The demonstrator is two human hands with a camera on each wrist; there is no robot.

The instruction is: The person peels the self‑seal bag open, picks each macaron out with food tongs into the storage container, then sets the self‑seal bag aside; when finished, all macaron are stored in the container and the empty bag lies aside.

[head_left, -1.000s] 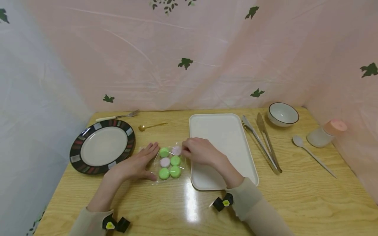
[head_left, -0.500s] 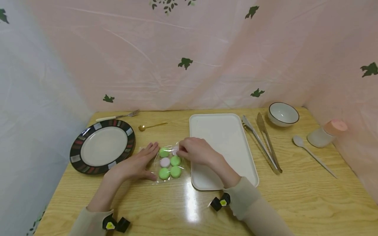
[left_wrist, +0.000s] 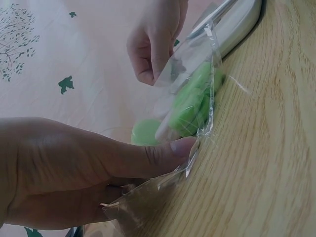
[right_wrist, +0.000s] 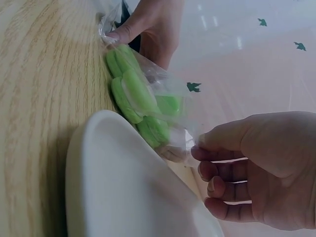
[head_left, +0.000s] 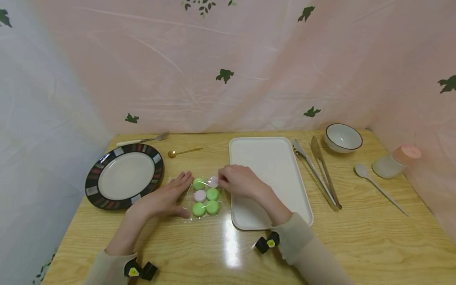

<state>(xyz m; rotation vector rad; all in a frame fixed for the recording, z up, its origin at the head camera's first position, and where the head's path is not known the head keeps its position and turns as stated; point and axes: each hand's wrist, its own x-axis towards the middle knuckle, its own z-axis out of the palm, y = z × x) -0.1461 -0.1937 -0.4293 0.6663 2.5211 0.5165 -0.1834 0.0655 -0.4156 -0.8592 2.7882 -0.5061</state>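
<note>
A clear plastic bag of macarons (head_left: pixel 212 194), green and pale pink, lies on the wooden table between my hands. My left hand (head_left: pixel 162 201) rests along its left side with fingers straight and spread; in the left wrist view the thumb (left_wrist: pixel 181 147) presses on the bag's film. With thumb and forefinger my right hand (head_left: pixel 242 181) pinches the bag's far right corner, and the right wrist view has the film (right_wrist: pixel 190 140) drawn up to those fingertips. The other right fingers are curled in. A white rectangular tray (head_left: pixel 265 152) lies under the right hand and forearm.
At left stands a dark-rimmed plate (head_left: pixel 159 164), with a fork (head_left: pixel 142 141) behind it and a small gold spoon (head_left: pixel 185 151) nearby. Right of the tray lie tongs (head_left: pixel 315 174), a grey spoon (head_left: pixel 381 190), a bowl (head_left: pixel 342 148) and a pink-lidded jar (head_left: pixel 386 166).
The right hand shifts slightly left over the bag's far right macaron, then back right, so that pale macaron shows again. The left hand stays in place.
</note>
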